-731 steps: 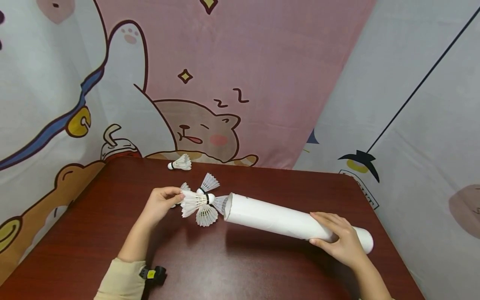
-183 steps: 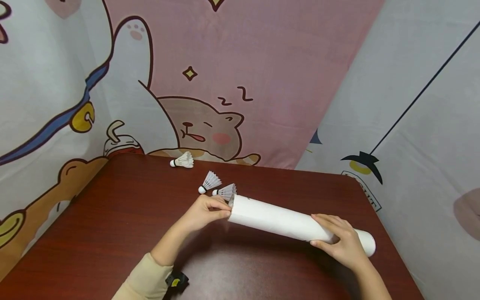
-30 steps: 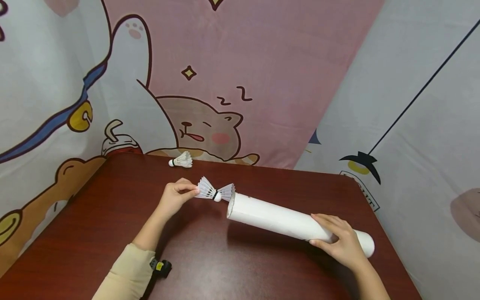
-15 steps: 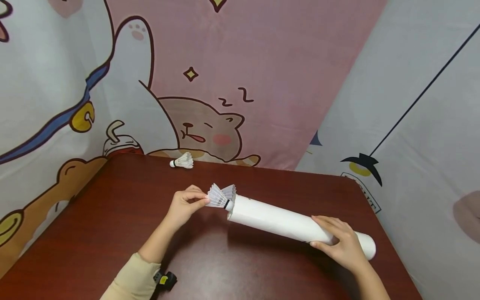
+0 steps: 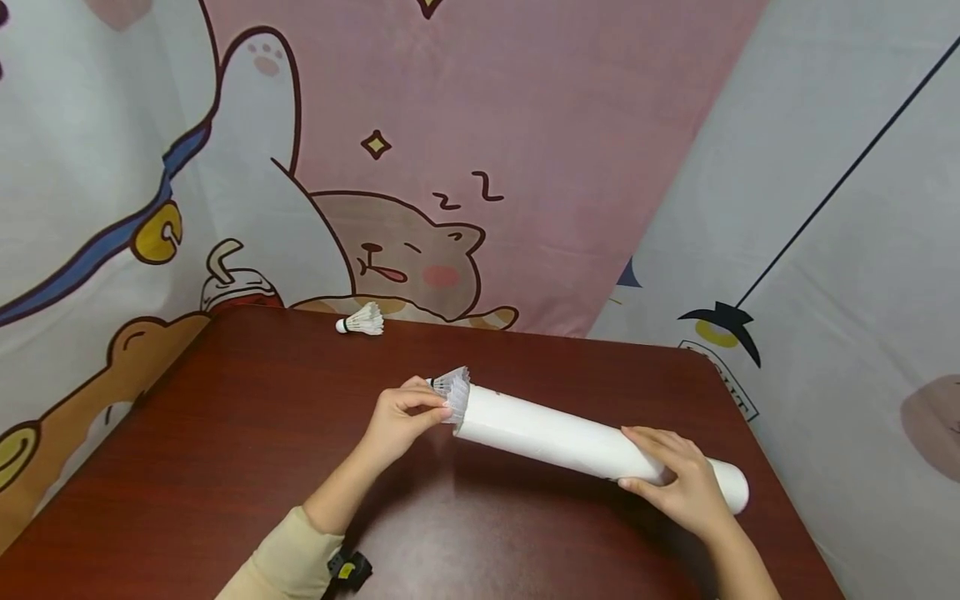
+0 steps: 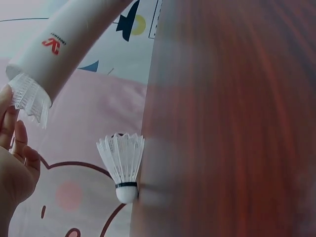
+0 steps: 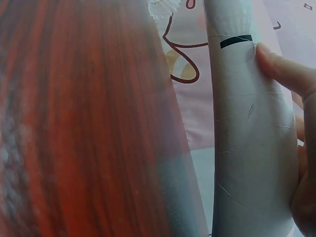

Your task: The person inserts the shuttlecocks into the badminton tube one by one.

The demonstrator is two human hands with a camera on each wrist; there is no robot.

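Note:
My left hand (image 5: 401, 421) pinches the feather skirt of a white shuttlecock (image 6: 30, 96) between thumb and fingers. Its cork end is hidden inside the mouth of a long white tube (image 5: 547, 429), and part of the skirt sticks out past the rim. My right hand (image 5: 678, 475) grips the tube near its far right end, thumb in front and fingers over the top, holding it tilted with the mouth to the left. Just behind the mouth, a second shuttlecock (image 5: 457, 380) lies on the table; the left wrist view shows its black band and white cork.
A third shuttlecock (image 5: 362, 319) lies by the back edge of the dark red-brown table (image 5: 225, 433). A printed cartoon cloth (image 5: 570, 167) hangs close behind the table and along both sides. A black wrist camera (image 5: 350, 571) sits at the left cuff.
My left hand has moved right with the shuttlecock, whose cork has gone from outside the tube into its mouth. The right hand and tube have stayed in place.

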